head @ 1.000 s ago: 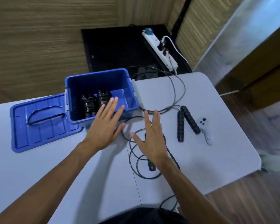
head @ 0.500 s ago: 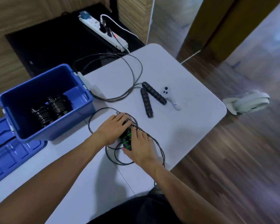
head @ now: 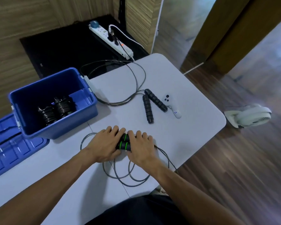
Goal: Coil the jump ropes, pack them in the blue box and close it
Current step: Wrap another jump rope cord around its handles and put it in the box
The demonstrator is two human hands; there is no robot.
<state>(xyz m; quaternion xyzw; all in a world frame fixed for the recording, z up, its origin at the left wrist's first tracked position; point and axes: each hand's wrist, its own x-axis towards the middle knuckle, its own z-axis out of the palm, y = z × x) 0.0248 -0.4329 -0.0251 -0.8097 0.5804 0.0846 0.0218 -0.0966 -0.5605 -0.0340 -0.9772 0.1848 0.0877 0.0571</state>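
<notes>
The left hand (head: 104, 146) and right hand (head: 140, 147) sit close together, both gripping the black handles with green rings (head: 124, 143) on the white table (head: 193, 127). Its thin grey cord (head: 130, 176) lies loose by the edge; it could tangle or slide off. The open blue plastic box (head: 58, 129) holds two black coiled ropes (head: 57, 109).

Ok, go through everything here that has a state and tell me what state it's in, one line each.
blue box: open, two coiled ropes inside.
lid: off, flat on the table beside the box.
green-banded handles: side by side, gripped by both hands.
its cord: loose loops, uncoiled.
black jump rope: untouched, uncoiled, cord past the table edge.
left hand: gripping handles.
right hand: gripping handles.
</notes>
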